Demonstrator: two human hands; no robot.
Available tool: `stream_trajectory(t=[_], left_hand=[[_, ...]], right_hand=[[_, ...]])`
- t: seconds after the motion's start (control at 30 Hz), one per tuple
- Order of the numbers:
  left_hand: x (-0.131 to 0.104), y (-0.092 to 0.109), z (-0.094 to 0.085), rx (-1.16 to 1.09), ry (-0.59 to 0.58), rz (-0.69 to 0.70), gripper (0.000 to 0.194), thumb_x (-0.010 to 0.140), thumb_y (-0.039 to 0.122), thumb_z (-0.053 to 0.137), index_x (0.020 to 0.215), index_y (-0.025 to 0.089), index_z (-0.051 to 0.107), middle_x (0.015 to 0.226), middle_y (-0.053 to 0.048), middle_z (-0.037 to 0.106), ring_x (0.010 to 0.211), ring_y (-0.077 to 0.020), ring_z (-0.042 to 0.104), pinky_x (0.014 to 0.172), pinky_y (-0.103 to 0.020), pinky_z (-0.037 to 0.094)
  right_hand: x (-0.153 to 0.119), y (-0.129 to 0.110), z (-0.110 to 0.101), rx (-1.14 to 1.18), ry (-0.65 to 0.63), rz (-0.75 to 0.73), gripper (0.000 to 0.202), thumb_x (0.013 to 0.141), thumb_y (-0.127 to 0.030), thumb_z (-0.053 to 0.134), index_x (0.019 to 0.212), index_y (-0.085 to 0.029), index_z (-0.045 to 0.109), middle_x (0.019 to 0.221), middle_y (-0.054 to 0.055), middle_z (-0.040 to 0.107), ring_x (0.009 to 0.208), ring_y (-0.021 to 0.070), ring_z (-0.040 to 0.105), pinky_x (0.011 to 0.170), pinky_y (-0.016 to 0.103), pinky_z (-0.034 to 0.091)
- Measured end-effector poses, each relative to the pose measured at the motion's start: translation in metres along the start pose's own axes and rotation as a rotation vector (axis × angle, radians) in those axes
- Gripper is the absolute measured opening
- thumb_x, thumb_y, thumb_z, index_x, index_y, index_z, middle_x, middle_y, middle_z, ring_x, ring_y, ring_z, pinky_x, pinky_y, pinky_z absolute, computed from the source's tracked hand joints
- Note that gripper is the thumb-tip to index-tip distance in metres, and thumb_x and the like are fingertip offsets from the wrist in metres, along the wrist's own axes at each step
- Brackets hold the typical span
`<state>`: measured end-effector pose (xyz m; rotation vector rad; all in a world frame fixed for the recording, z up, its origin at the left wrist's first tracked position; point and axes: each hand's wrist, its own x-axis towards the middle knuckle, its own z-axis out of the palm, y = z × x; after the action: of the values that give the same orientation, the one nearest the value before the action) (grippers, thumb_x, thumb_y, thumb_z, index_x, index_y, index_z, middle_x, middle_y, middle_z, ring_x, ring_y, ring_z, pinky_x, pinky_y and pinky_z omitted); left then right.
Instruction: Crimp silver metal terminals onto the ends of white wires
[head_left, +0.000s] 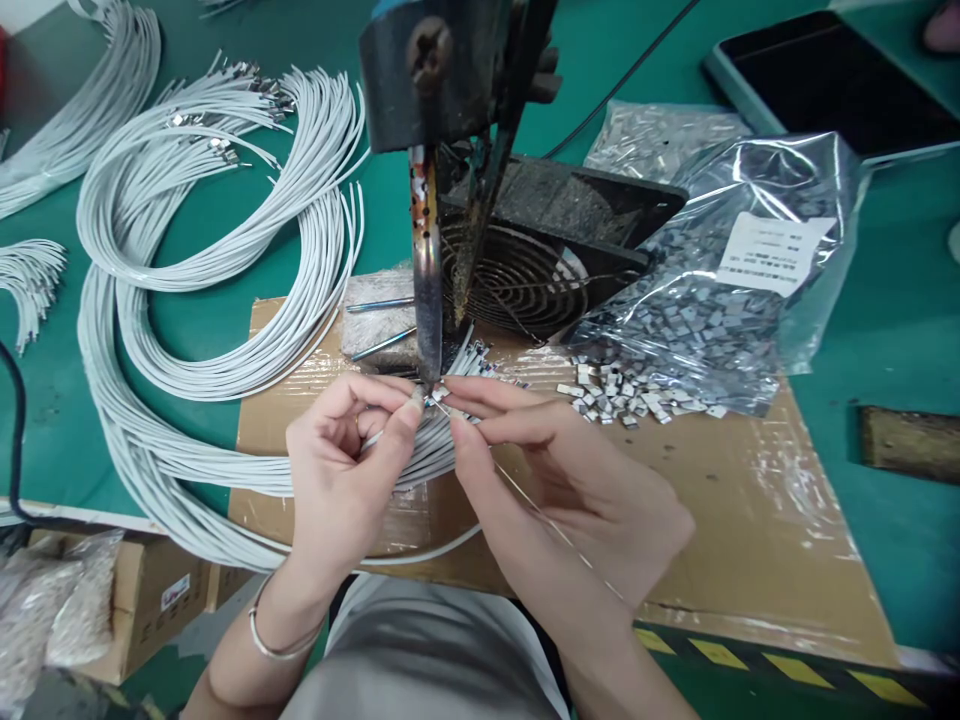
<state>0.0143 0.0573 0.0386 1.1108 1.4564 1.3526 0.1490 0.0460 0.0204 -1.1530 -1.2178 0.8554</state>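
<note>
My left hand (356,450) is closed in a pinch, thumb against forefinger, on a small metal connector (430,396) that is mostly hidden by the fingertips. My right hand (555,480) pinches a thin solder wire (547,518), whose end reaches the same spot while its length trails under the palm. The dark tip of a clamped soldering iron (427,300) points down right between my fingertips, touching or nearly touching the work. Beneath both hands runs a bundle of white cables (427,450), with the end fittings partly covered.
Coiled white cables (217,270) fill the left side. Behind the iron sits a dirty fan with a grille (517,270). Loose metal connectors (622,390) lie beside a plastic bag (750,270) of more. A phone (832,80) rests far right; cardboard (750,530) covers the front.
</note>
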Motion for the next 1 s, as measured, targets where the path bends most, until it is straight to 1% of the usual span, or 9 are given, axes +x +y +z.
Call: stream_trajectory(t=[0.23,0.43,0.63,0.77,0.9,1.0], left_hand=[[0.0003,0.0004,0.0018,-0.005,-0.004,-0.001,0.015,0.091,0.009,0.079,0.079,0.019,0.077,0.088,0.0,0.079,0.052,-0.0049,0.045,0.047,-0.02,0.035],[0.0012,0.0003,0.0022,-0.008,0.002,-0.005,0.015,0.09,0.009,0.079,0.079,0.019,0.078,0.089,-0.001,0.079,0.053,-0.0055,0.048,0.047,-0.019,0.037],[0.0015,-0.0011,0.0018,0.004,0.007,-0.01,0.014,0.089,0.01,0.08,0.079,0.018,0.077,0.09,-0.002,0.078,0.052,-0.0055,0.046,0.046,-0.02,0.035],[0.0007,-0.0006,0.0013,0.01,0.005,-0.009,0.013,0.09,0.012,0.081,0.079,0.018,0.077,0.089,-0.004,0.078,0.053,-0.0068,0.048,0.046,-0.021,0.037],[0.0,0.0007,0.0007,0.032,0.02,-0.012,0.013,0.09,0.015,0.082,0.079,0.019,0.077,0.089,-0.005,0.078,0.055,-0.0089,0.052,0.046,-0.021,0.037],[0.0001,0.0009,0.0007,0.03,0.022,-0.012,0.012,0.089,0.015,0.082,0.079,0.019,0.077,0.089,-0.005,0.078,0.054,-0.0085,0.051,0.046,-0.021,0.036]], right_hand=[[0.0005,0.0,0.0011,0.003,0.007,-0.002,0.021,0.092,-0.004,0.077,0.092,-0.025,0.073,0.115,0.001,0.085,0.104,0.0192,0.083,0.095,0.031,0.068],[-0.0002,0.0004,0.0012,0.011,0.014,-0.004,0.021,0.091,-0.004,0.077,0.092,-0.025,0.074,0.115,0.002,0.085,0.105,0.0214,0.084,0.095,0.033,0.068],[-0.0008,0.0004,0.0,-0.001,0.002,-0.004,0.021,0.092,-0.004,0.076,0.093,-0.025,0.074,0.116,0.003,0.085,0.104,0.0211,0.083,0.095,0.035,0.069],[-0.0002,0.0003,-0.0001,0.006,0.003,-0.006,0.022,0.09,-0.003,0.078,0.094,-0.025,0.075,0.117,0.002,0.085,0.103,0.0199,0.083,0.096,0.034,0.069],[0.0002,-0.0003,0.0011,0.007,0.012,0.003,0.023,0.092,-0.005,0.076,0.094,-0.028,0.074,0.115,0.002,0.085,0.103,0.023,0.084,0.094,0.037,0.07],[0.0002,-0.001,0.0013,0.002,0.015,0.0,0.023,0.094,-0.006,0.074,0.094,-0.029,0.074,0.115,0.003,0.085,0.102,0.0246,0.084,0.093,0.039,0.071]])
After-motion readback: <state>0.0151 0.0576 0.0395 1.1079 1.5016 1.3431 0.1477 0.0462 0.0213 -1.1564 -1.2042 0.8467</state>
